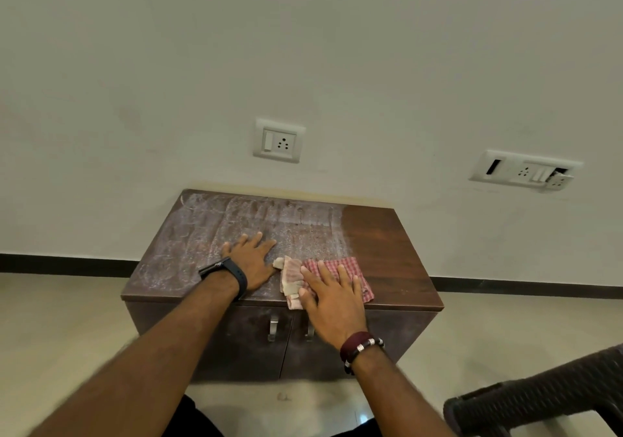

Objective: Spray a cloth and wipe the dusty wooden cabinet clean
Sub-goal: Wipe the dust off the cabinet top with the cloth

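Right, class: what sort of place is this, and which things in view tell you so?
Probably a room in a home: a low wooden cabinet against a plain painted wall, switch-and-socket plates above it, a tiled floor and a plastic chair nearby.

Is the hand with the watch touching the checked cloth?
Apart. The head view shows dusty cabinet top between the left hand and the cloth, which lies under the right hand.

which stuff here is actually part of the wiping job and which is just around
In the job:
checked cloth under the flat right hand
cabinet top, dusty on the left, clean on the right
left hand resting flat on the dust

Just around:
wall socket
second socket panel
dark chair
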